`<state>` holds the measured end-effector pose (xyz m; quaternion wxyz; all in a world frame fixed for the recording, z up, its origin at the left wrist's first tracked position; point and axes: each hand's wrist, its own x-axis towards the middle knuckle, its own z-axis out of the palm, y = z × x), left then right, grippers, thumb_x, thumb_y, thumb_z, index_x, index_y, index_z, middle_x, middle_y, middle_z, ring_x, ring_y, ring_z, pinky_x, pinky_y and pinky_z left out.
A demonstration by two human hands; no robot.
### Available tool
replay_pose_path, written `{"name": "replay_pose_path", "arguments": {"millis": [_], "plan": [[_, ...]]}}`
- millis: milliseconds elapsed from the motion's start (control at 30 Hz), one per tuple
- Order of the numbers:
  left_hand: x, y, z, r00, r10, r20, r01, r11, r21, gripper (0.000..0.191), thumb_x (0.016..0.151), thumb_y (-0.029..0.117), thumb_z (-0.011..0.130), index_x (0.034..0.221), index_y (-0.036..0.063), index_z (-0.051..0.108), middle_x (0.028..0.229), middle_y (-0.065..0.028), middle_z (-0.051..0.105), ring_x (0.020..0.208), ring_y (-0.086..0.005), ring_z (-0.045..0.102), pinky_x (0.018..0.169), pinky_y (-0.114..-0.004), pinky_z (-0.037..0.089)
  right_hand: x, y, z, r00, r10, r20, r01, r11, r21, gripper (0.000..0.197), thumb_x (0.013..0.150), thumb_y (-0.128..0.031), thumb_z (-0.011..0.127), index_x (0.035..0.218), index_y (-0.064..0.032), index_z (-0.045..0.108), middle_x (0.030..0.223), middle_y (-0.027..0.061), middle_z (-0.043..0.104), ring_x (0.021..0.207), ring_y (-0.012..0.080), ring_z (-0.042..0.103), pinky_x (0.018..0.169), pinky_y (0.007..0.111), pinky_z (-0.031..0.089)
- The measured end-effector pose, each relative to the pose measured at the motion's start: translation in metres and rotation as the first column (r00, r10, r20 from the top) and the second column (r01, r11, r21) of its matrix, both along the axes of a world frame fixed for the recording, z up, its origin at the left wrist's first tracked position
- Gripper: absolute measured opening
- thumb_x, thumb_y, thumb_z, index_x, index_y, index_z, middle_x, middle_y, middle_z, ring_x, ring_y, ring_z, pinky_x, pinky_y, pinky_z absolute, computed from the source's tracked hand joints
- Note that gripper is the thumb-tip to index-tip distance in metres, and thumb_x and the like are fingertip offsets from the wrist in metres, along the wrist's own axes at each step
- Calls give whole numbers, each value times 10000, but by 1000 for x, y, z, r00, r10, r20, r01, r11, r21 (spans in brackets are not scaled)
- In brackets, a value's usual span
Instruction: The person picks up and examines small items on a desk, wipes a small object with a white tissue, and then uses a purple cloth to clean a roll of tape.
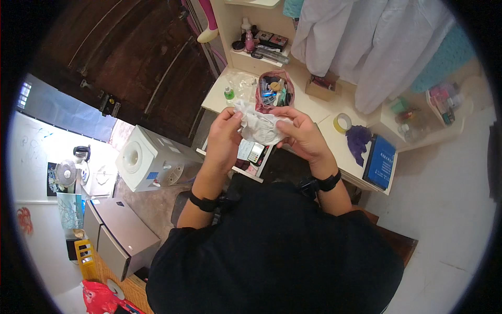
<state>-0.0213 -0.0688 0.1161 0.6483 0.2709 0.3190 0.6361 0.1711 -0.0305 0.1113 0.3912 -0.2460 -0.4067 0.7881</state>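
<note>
Between my two hands a crumpled white piece of tissue or thin cloth (262, 127) is held up in front of the desk. My left hand (225, 133) pinches its left edge between thumb and fingers. At the opposite edge, my right hand (304, 131) grips it with the thumb on top. Below the hands, a pulled-out drawer (257, 178) shows a small keypad device (257, 152) and other items, partly covered by the cloth. Just beyond stands a pink-rimmed basket (292, 88) packed with small tubes and bottles.
A green bottle (229, 93) and clear plastic packaging (243, 84) lie on the desk's left. To the right are a tape roll (342, 123), purple cloth (358, 141) and blue book (380, 161). White garments (333, 35) hang above. A water dispenser (157, 161) stands left.
</note>
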Motion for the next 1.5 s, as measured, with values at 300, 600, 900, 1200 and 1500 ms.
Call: {"name": "replay_pose_path", "arguments": {"millis": [300,600,900,1200,1500], "plan": [[-6,12,-20,979,195,51,-186,972,-146,193,981,144,411,1107,11,472,1063,-93,557,980,-173,563,902,-328,449,2,11,-21,964,-67,256,10,975,221,295,839,-23,615,1127,-3,553,1055,49,599,889,107,584,754,251,503],[-47,8,-30,963,266,42,-252,945,-207,163,965,198,444,1025,59,504,937,-65,597,836,-168,591,741,-305,485,-8,130,11,729,-411,547,-174,662,729,424,829,-175,673,1193,-20,520,1027,64,600,899,122,584,745,270,491],[-111,15,-28,923,370,102,-348,919,-186,96,903,102,526,988,69,496,930,-62,594,848,-172,595,764,-295,487,-50,356,149,591,-755,286,52,389,920,450,795,-310,677,1120,-10,595,898,121,679,829,225,652,760,337,504],[-154,46,-47,901,421,101,-400,899,-179,96,900,73,528,984,57,486,924,-71,582,860,-168,589,798,-302,482,-62,476,152,36,-992,123,-141,117,983,585,727,-437,693,1059,39,624,944,179,665,850,319,641,753,388,492],[-162,96,-48,942,287,177,-249,946,-206,94,912,74,510,1001,66,480,944,-80,582,874,-176,591,791,-314,486,-48,478,139,197,-878,436,-111,422,900,450,744,-425,690,785,23,678,705,181,648,644,291,633,623,391,479]]}}
